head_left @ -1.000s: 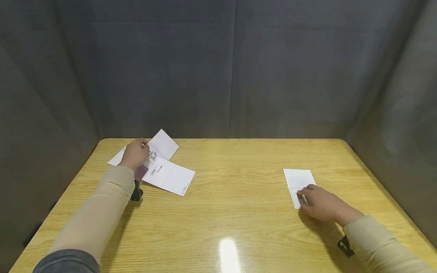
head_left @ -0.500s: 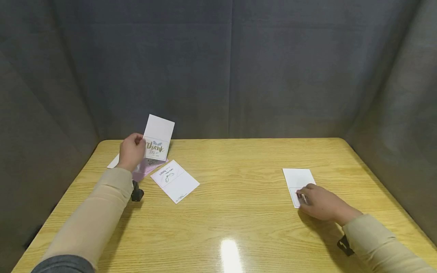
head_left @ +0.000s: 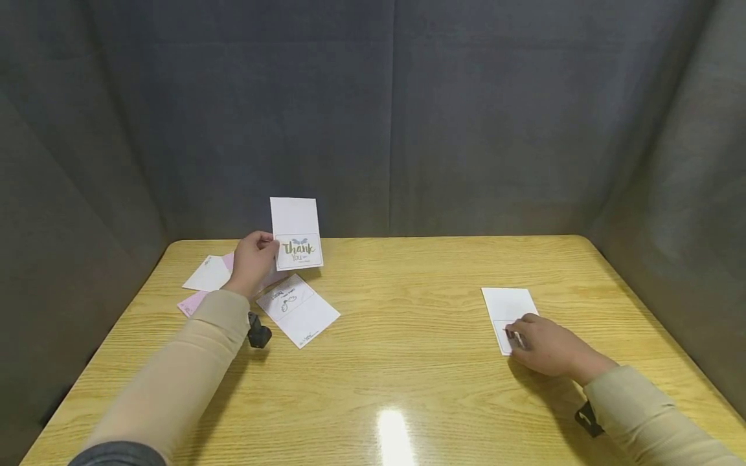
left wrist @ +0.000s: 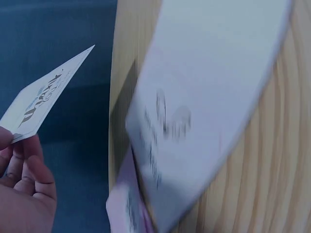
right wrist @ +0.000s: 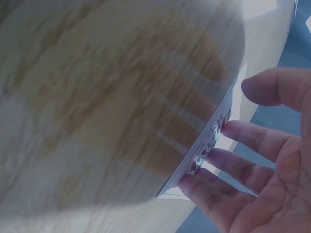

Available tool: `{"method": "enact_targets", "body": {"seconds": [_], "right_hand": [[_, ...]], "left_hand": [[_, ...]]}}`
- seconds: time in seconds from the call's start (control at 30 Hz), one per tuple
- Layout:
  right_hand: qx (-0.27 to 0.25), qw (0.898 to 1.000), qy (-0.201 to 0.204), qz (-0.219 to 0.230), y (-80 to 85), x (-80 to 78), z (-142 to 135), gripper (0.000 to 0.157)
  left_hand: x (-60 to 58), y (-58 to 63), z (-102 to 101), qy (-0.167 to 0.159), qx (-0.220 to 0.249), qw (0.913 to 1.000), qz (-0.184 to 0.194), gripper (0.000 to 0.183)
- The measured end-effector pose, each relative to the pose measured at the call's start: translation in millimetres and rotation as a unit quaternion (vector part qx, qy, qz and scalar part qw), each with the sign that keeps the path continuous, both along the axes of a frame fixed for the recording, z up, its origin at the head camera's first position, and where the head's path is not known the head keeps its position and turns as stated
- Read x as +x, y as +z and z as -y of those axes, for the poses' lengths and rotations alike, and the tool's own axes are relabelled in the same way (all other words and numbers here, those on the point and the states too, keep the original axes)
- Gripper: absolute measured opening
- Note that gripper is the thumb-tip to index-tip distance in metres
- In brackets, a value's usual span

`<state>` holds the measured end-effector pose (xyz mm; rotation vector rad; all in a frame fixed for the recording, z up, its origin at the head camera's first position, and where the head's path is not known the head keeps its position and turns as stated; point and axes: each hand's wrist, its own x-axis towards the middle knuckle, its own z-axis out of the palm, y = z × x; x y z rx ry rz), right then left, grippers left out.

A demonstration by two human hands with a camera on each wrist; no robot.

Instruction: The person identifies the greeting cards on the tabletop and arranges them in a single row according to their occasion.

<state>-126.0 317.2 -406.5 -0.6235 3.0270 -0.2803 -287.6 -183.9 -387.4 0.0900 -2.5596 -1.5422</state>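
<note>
My left hand (head_left: 253, 264) pinches a white thank-you card (head_left: 294, 217) by its left edge, between thumb and fingers. The card is raised off the table, its gold "Thank You" print on the lower half. In the left wrist view, the same card (left wrist: 43, 94) slants up from the fingertips. At the right, my right hand (head_left: 550, 346) rests its fingertips on another white card (head_left: 509, 303) lying flat. The right wrist view shows the fingers spread over this card's (right wrist: 206, 143) printed part, the thumb held apart from it.
A white card (head_left: 311, 317) with dark print lies on the wooden table (head_left: 396, 362) just right of the left forearm. Behind that forearm are another white card (head_left: 206, 275) and pink card pieces (head_left: 191, 303). A dark curtain (head_left: 291, 116) stands around the table's back and sides.
My left hand has lifted the thank-you card from the pile and moved it right, uncovering pink and white cards. The loose white card has turned and slid slightly. My right hand stays put.
</note>
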Motion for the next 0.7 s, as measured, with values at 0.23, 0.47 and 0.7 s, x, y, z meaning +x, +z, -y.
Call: {"method": "enact_targets", "body": {"seconds": [0.23, 0.47, 0.7], "right_hand": [[0.004, 1.000, -0.005, 0.007, -2.1, 4.2, -3, 0.036], [-0.047, 0.995, -0.031, 0.080, 5.3, 2.8, -4, 0.043], [-0.068, 0.990, -0.053, 0.114, 14.4, -7.8, -2, 0.045]], "left_hand": [[8.1, -1.7, -36, -0.064, 0.079, 0.9941, 0.039, 0.031], [17.3, -1.7, -62, -0.104, 0.114, 0.9866, 0.053, 0.023], [31.3, -11.4, -80, -0.136, 0.126, 0.9804, 0.067, 0.017]]}}
